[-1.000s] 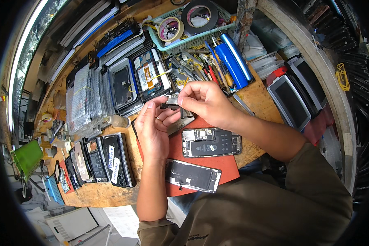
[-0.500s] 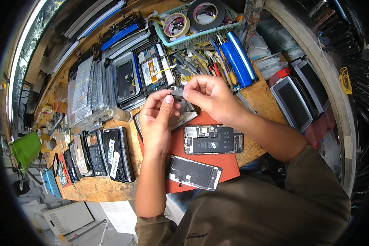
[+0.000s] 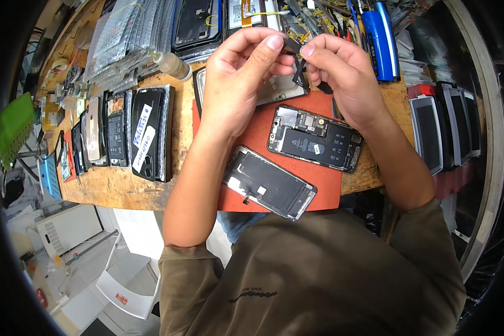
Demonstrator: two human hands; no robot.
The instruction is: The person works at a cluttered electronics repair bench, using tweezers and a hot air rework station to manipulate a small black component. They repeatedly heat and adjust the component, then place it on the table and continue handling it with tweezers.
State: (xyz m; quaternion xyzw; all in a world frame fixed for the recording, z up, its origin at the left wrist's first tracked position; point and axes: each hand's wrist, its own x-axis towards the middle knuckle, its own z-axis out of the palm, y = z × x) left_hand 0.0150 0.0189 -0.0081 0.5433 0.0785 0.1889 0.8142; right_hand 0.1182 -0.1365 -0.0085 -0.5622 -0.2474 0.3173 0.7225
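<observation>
My left hand point(image 3: 238, 78) is raised over the work mat, thumb and forefinger pinching a small thin dark-grey strip point(image 3: 292, 45). Close beside it, my right hand point(image 3: 344, 70) has its thumb and fingertips closed at the strip's other end. A black ribbon-like flex piece point(image 3: 299, 77) shows just below the fingers; whether it joins the strip I cannot tell. Below my right hand lies an opened phone point(image 3: 316, 140), its battery and circuit board exposed. A detached phone screen point(image 3: 271, 182) rests back side up nearer to me, a short flex cable sticking out of its edge.
Both phone parts lie on a red mat point(image 3: 252, 134). A silver-edged panel point(image 3: 269, 95) is behind, under my hands. To the left stand several phones point(image 3: 151, 134), a small bottle point(image 3: 172, 65) and bubble-wrap sleeves point(image 3: 123, 42). A blue cylinder point(image 3: 379, 42) and tablets point(image 3: 428, 134) are at right.
The view has shifted, so the bench sits higher in the picture. Both hands still hold the strip between them; the fingers have turned slightly, and the black flex piece shows more plainly.
</observation>
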